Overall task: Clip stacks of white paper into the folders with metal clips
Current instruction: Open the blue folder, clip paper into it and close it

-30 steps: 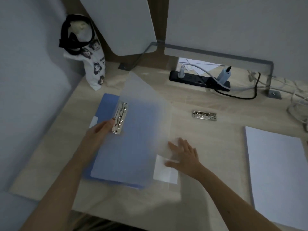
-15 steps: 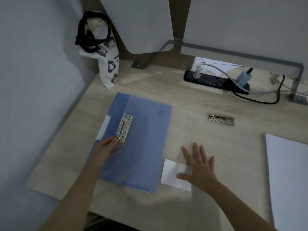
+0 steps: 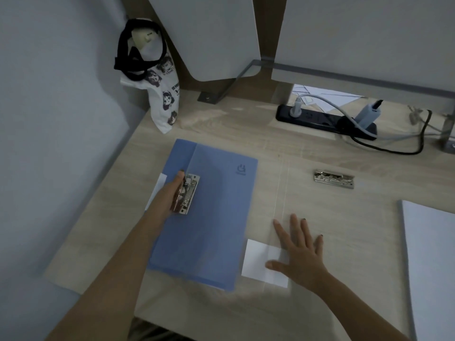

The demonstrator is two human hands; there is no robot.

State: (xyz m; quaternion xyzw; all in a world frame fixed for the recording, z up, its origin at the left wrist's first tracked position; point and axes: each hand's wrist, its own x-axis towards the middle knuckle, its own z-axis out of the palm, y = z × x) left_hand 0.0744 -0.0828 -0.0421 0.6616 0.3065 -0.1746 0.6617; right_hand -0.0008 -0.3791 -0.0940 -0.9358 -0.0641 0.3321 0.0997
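Now our left hand (image 3: 172, 193) grips the metal clip (image 3: 187, 194) on the blue folder (image 3: 211, 217), right hand (image 3: 299, 254) flat and open, holding nothing, on the clear cover (image 3: 278, 193), paper stack (image 3: 433, 254) well apart.

A metal clip (image 3: 187, 194) on the opened blue folder (image 3: 211, 217) is gripped by the left hand (image 3: 170, 193); the clear cover (image 3: 320, 217) is pressed flat by the right hand (image 3: 299, 252)

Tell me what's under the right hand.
The right hand lies flat on the folder's clear cover, touching a white label; the desk shows through. Whatever lies beneath the palm is hidden.
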